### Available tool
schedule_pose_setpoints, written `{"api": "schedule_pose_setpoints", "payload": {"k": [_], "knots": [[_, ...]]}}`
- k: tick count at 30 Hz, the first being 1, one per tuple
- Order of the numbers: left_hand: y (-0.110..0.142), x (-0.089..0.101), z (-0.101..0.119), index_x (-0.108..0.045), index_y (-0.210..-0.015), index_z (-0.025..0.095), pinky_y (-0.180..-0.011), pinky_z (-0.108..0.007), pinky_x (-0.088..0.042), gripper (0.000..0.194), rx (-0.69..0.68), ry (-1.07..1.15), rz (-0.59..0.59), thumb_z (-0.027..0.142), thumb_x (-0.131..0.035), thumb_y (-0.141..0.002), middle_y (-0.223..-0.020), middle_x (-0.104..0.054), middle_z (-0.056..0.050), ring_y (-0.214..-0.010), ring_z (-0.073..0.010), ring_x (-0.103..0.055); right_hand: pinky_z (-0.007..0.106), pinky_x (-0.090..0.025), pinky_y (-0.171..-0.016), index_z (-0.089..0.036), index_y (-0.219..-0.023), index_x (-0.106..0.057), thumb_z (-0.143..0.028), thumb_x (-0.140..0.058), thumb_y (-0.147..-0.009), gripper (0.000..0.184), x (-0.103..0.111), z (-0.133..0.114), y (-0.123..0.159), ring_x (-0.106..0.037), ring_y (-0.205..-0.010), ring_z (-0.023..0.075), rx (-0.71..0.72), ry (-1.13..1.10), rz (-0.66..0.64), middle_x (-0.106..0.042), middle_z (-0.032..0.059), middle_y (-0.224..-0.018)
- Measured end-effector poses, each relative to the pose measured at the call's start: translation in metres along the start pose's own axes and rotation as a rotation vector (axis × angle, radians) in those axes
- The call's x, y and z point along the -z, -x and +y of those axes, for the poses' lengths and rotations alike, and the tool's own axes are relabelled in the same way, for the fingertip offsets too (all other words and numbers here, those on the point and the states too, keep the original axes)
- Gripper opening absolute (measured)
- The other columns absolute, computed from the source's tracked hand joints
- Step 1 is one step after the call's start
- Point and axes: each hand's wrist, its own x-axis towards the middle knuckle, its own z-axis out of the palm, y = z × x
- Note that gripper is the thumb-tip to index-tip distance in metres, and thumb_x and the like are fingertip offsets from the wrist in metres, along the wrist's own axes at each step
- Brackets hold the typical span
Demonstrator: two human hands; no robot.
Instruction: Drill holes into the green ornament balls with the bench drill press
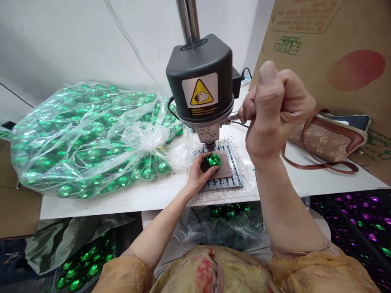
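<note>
A small black bench drill press [200,77] with a yellow warning label stands on the white table [152,195]. Under its spindle a shiny green faceted bead [214,160] rests on a brown pad [225,167] on the slotted base plate. My left hand [200,173] pinches the green bead from the left and holds it in place. My right hand [275,110] is raised beside the machine head, clenched in a fist around the drill's feed lever, which is mostly hidden inside the fingers.
A large clear plastic bag [88,138] full of green beads fills the table's left side. A patterned purse [326,138] lies at right before a cardboard box [336,53]. Bags of green beads [229,213] and purple beads [360,219] sit below the table.
</note>
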Motion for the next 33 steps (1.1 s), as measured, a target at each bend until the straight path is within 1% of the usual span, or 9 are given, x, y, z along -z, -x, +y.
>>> {"api": "schedule_pose_setpoints", "payload": {"k": [5,8,10,13,18,24,26,29,33], "knots": [[0.000,0.000,-0.001,-0.065,-0.126,0.022,-0.100,-0.043,-0.056,0.055,0.014,0.024,-0.016,0.051,-0.084,-0.083,-0.119,-0.073,-0.010,-0.110,-0.0264,-0.070,0.027,-0.028,-0.050,-0.019,-0.061,-0.026,-0.044,-0.059,-0.096,0.054,0.002,0.003,0.008,-0.034,-0.045,0.0024,0.028,-0.036,0.060,-0.030,-0.0067,-0.054],[0.001,-0.001,-0.001,-0.065,-0.127,0.022,-0.100,-0.042,-0.056,0.056,0.013,0.025,-0.013,0.051,-0.083,-0.083,-0.120,-0.072,-0.010,-0.111,-0.0262,-0.070,0.029,-0.026,-0.046,-0.020,-0.060,-0.024,-0.044,-0.059,-0.095,0.055,0.005,0.007,0.018,-0.029,-0.044,0.0045,0.061,-0.051,0.094,-0.026,-0.0062,-0.051],[0.001,-0.002,-0.001,-0.064,-0.127,0.022,-0.100,-0.042,-0.056,0.055,0.002,0.020,-0.004,0.051,-0.083,-0.084,-0.121,-0.072,-0.010,-0.111,-0.0262,-0.070,0.029,-0.024,-0.045,-0.020,-0.059,-0.020,-0.041,-0.059,-0.095,0.057,0.008,0.008,0.023,-0.026,-0.044,0.0048,0.099,-0.077,0.082,-0.023,-0.0059,-0.049],[0.002,-0.002,-0.001,-0.064,-0.128,0.022,-0.101,-0.041,-0.056,0.054,-0.008,0.015,-0.005,0.050,-0.082,-0.086,-0.122,-0.071,-0.010,-0.113,-0.0260,-0.069,0.028,-0.024,-0.044,-0.018,-0.058,-0.018,-0.037,-0.057,-0.095,0.057,0.011,0.009,0.027,-0.024,-0.044,0.0043,0.153,-0.091,0.064,-0.023,-0.0056,-0.048],[0.003,-0.002,-0.001,-0.064,-0.129,0.023,-0.101,-0.041,-0.056,0.053,-0.004,0.015,-0.005,0.048,-0.082,-0.086,-0.122,-0.071,-0.010,-0.113,-0.0257,-0.069,0.026,-0.025,-0.043,-0.018,-0.058,-0.020,-0.039,-0.058,-0.094,0.056,0.014,0.011,0.031,-0.024,-0.044,0.0049,0.152,-0.065,0.093,-0.025,-0.0056,-0.048],[0.003,-0.003,-0.003,-0.063,-0.127,0.023,-0.102,-0.041,-0.056,0.055,0.006,0.043,0.006,0.051,-0.083,-0.084,-0.122,-0.071,-0.010,-0.113,-0.0256,-0.069,0.025,-0.027,-0.041,-0.018,-0.059,-0.015,-0.037,-0.060,-0.091,0.059,0.017,0.017,0.038,-0.020,-0.040,0.0036,0.175,-0.090,0.104,-0.015,-0.0062,-0.047],[0.003,-0.004,-0.004,-0.062,-0.128,0.023,-0.102,-0.042,-0.056,0.058,0.016,0.066,0.000,0.053,-0.083,-0.084,-0.124,-0.071,-0.010,-0.113,-0.0257,-0.069,0.023,-0.028,-0.041,-0.018,-0.060,-0.016,-0.036,-0.060,-0.092,0.057,0.018,0.019,0.039,-0.019,-0.040,0.0027,0.189,-0.102,0.100,-0.016,-0.0063,-0.047],[0.003,-0.004,-0.003,-0.061,-0.129,0.023,-0.103,-0.042,-0.056,0.060,0.027,0.084,-0.004,0.055,-0.083,-0.083,-0.125,-0.070,-0.010,-0.114,-0.0260,-0.069,0.022,-0.029,-0.041,-0.017,-0.061,-0.019,-0.029,-0.056,-0.093,0.050,0.021,0.024,0.041,-0.020,-0.040,0.0024,0.252,-0.166,0.061,-0.019,-0.0058,-0.047],[0.004,-0.005,-0.003,-0.062,-0.127,0.022,-0.103,-0.042,-0.056,0.059,0.028,0.077,0.006,0.056,-0.083,-0.083,-0.123,-0.071,-0.010,-0.114,-0.0263,-0.069,0.024,-0.030,-0.038,-0.018,-0.061,-0.019,-0.026,-0.055,-0.092,0.049,0.024,0.030,0.047,-0.020,-0.039,0.0038,0.351,-0.167,0.038,-0.022,-0.0062,-0.045]]}}
